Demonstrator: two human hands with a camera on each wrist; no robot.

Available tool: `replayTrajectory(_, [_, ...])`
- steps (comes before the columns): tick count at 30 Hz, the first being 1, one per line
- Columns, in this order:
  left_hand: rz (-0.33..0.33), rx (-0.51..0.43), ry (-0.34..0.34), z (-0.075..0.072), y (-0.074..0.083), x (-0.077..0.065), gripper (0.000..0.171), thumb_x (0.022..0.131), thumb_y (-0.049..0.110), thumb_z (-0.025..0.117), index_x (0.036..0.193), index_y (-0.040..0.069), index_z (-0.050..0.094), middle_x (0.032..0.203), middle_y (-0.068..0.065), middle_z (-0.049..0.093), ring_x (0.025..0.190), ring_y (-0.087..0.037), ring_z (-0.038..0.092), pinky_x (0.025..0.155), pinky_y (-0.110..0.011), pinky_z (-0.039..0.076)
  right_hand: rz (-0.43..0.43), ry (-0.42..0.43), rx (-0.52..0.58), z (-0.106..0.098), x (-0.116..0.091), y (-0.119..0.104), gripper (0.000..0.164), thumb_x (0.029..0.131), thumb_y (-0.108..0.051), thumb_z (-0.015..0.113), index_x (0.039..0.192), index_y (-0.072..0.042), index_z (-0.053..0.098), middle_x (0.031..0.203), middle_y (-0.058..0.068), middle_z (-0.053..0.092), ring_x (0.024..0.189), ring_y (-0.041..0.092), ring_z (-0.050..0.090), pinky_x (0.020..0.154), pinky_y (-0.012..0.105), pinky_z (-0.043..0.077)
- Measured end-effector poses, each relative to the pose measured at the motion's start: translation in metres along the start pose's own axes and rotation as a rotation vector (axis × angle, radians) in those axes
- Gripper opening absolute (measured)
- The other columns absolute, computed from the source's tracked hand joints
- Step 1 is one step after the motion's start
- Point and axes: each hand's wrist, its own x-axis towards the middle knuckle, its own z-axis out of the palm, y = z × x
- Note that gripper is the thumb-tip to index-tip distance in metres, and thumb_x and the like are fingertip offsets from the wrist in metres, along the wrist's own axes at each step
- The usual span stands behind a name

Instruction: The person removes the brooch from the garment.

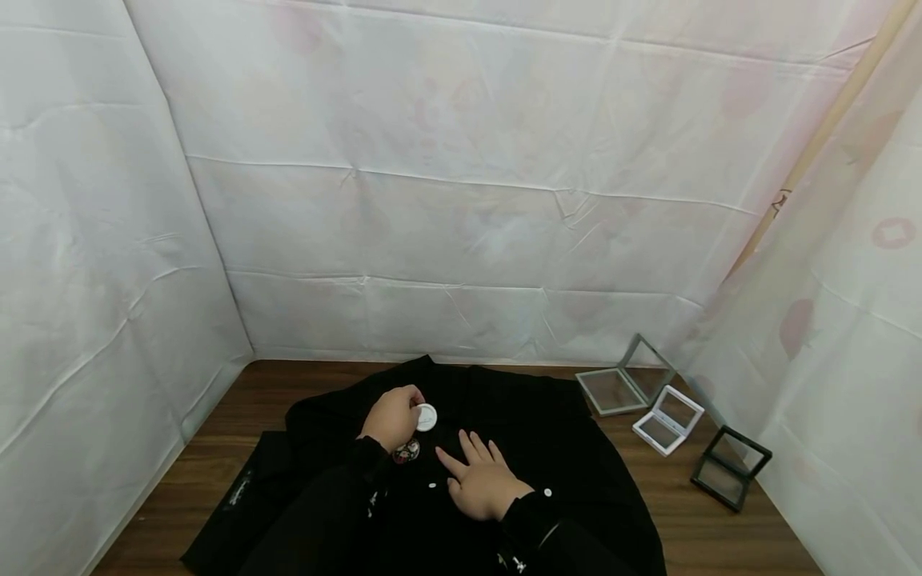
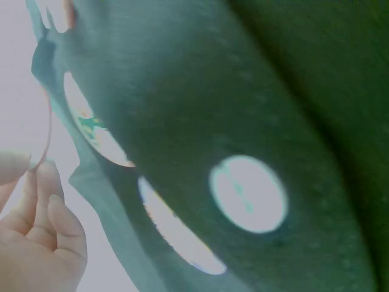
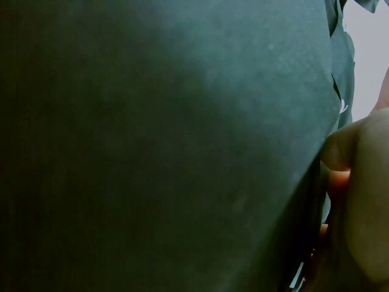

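Note:
A black shirt (image 1: 547,432) lies spread on the wooden table, with small white buttons (image 1: 432,485) down its front. My left hand (image 1: 391,418) pinches a white round badge (image 1: 427,418) by its edge, over the upper part of the shirt. In the left wrist view the fingers (image 2: 42,213) grip that badge edge-on, against the light. A patterned round badge (image 1: 406,451) lies on the cloth just below this hand; two badge-like discs show at a slant in the left wrist view. My right hand (image 1: 484,482) rests on the shirt with fingers spread.
Three small folding mirrors stand opened at the right: a grey-green one (image 1: 612,390), a white one (image 1: 668,420) and a black one (image 1: 729,468). Pale cloth walls (image 1: 461,200) enclose the table (image 1: 691,512) at the back and both sides.

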Motion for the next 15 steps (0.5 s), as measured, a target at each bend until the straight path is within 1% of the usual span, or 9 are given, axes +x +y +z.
replayTrajectory(5, [0.048, -0.034, 0.020, -0.002, 0.005, -0.001, 0.006, 0.098, 0.005, 0.066, 0.098, 0.011, 0.069, 0.082, 0.003, 0.061, 0.068, -0.011, 0.054, 0.066, -0.033, 0.049, -0.005, -0.001, -0.004, 0.001, 0.001, 0.000, 0.051, 0.108, -0.041, 0.044, 0.159, -0.040, 0.038, 0.171, 0.011, 0.017, 0.157, 0.031, 0.012, 0.123, 0.058, 0.015])
replayTrajectory(7, [0.068, -0.049, 0.017, -0.002, 0.006, -0.002, 0.005, 0.098, 0.006, 0.066, 0.099, 0.010, 0.069, 0.081, 0.004, 0.061, 0.067, -0.011, 0.055, 0.065, -0.033, 0.049, -0.005, -0.003, -0.008, 0.002, 0.001, 0.001, 0.051, 0.108, -0.042, 0.044, 0.159, -0.040, 0.037, 0.171, 0.011, 0.016, 0.157, 0.032, 0.012, 0.123, 0.058, 0.015])
replayTrajectory(11, [0.078, -0.058, -0.001, -0.005, 0.007, -0.005, 0.001, 0.099, 0.009, 0.067, 0.098, 0.009, 0.068, 0.079, 0.006, 0.060, 0.067, -0.009, 0.055, 0.065, -0.031, 0.050, -0.005, -0.002, -0.009, 0.002, -0.001, 0.001, 0.052, 0.108, -0.045, 0.043, 0.159, -0.039, 0.038, 0.171, 0.011, 0.017, 0.157, 0.032, 0.012, 0.123, 0.058, 0.016])
replayTrajectory(15, [0.070, -0.070, -0.016, -0.010, 0.009, -0.012, 0.005, 0.100, 0.012, 0.068, 0.097, 0.008, 0.067, 0.080, 0.007, 0.060, 0.069, -0.009, 0.055, 0.066, -0.031, 0.050, -0.012, -0.004, -0.009, 0.001, -0.003, 0.002, 0.052, 0.107, -0.045, 0.046, 0.159, -0.039, 0.039, 0.170, 0.012, 0.018, 0.156, 0.034, 0.015, 0.122, 0.059, 0.018])
